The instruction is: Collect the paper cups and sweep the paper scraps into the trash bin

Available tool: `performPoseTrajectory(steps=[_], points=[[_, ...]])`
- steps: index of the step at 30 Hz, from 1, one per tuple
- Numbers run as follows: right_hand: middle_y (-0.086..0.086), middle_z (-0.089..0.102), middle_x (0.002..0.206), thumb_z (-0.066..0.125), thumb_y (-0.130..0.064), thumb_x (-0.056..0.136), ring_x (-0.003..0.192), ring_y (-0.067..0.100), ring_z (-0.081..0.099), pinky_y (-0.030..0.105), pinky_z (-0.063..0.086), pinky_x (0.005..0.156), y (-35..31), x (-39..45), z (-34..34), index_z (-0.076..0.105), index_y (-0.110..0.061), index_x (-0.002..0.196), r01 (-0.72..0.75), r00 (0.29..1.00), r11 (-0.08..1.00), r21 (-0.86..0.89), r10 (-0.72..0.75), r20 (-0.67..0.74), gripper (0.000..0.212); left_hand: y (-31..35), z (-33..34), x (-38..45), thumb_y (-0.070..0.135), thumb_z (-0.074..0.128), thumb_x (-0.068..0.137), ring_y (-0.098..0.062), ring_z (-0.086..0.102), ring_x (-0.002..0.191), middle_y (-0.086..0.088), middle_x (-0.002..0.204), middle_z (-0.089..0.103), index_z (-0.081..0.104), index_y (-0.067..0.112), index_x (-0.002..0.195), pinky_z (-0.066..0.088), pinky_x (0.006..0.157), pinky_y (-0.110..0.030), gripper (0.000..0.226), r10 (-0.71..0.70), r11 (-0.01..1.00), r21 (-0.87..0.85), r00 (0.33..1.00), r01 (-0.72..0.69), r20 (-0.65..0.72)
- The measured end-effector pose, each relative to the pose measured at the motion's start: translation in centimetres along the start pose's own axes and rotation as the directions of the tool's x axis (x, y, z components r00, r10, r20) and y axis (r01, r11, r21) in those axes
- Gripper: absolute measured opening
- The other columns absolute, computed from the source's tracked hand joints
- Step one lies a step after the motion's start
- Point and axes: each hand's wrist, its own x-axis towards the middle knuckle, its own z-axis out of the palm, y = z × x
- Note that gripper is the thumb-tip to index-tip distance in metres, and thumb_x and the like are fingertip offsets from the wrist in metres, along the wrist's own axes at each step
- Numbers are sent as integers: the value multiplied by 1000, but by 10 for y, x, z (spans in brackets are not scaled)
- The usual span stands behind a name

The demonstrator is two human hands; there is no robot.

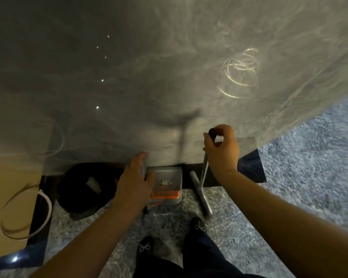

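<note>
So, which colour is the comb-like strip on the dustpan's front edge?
Orange, on a grey dustpan; the comb strip shows plainly in the head view, beside the left hand.

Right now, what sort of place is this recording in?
Probably an indoor room, mid-cleanup, though blur hides much: speckled carpet-like floor, a grey dustpan with orange comb gripped by the left hand, and a metal broom handle in the right hand.

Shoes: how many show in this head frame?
2. One shoe is at bottom centre on the speckled floor; the other shoe sits to its right, near the broom head. Neither looks hidden.
</note>
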Motion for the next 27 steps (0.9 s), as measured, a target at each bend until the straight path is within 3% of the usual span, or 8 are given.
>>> performPoseTrajectory(steps=[4, 9, 12, 15, 21, 24, 27], points=[[-6, 61, 97, 65, -25, 89, 73, 20, 65, 42, 59, 69, -4, -44, -5, 53, -31, 96, -19, 998, 999, -45, 16, -53, 15, -16, -11, -4, 25, 58, 94, -31, 64, 80, -4, 118, 50, 38, 42, 127, 57, 74, -49, 42, 98, 994, 50, 994, -101, 57], [-3, 64, 95, 68, -32, 86, 71, 9, 63, 23, 55, 66, -10, -125, -2, 59, -27, 96, -64, 984, 993, -102, 46, -174, 14, -42, -41, -7, 24, 56, 94, -26, 65, 69, -4, 97, 57, 37, 42, 121, 58, 64, -46, 38, 219, 965, 99, 955, -242, 202], [0, 65, 92, 69, -31, 85, 76, 12, 63, 28, 57, 69, -13, -175, 6, 62, -24, 94, -129, 966, 987, -96, 103, -238, 13, -57, -53, -22, 25, 56, 94, -23, 61, 71, -4, 89, 60, 39, 38, 125, 54, 63, -38, 38, 340, 895, 183, 887, -407, 313], [1, 63, 94, 71, -29, 83, 76, 16, 63, 35, 57, 71, -15, -227, 18, 64, -23, 94, -178, 952, 981, -73, 153, -264, 14, -74, -62, -44, 20, 60, 92, -19, 56, 78, -3, 94, 59, 42, 32, 132, 46, 67, -33, 45, 435, 808, 193, 784, -557, 443], [-2, 65, 84, 74, -26, 81, 72, 18, 63, 41, 56, 70, -14, -317, 34, 68, -20, 89, -267, 917, 964, 5, 255, -306, 12, -94, -72, -81, 21, 60, 93, -27, 59, 98, -11, 114, 60, 41, 32, 140, 49, 81, -37, 52, 513, 690, 148, 624, -708, 590], [-3, 66, 81, 74, -26, 81, 68, 18, 64, 38, 57, 65, -8, -362, 44, 67, -21, 86, -334, 885, 939, 78, 341, -319, 10, -111, -77, -92, 21, 59, 94, -25, 58, 95, -12, 115, 60, 40, 31, 141, 43, 75, -27, 52, 560, 635, 139, 576, -760, 596], [-5, 67, 76, 74, -29, 81, 66, 13, 65, 31, 57, 60, -1, -405, 54, 66, -25, 85, -374, 853, 917, 142, 400, -336, 10, -128, -80, -102, 24, 56, 96, -13, 49, 88, -8, 118, 58, 36, 35, 141, 39, 73, -23, 51, 570, 608, 118, 535, -785, 624]])
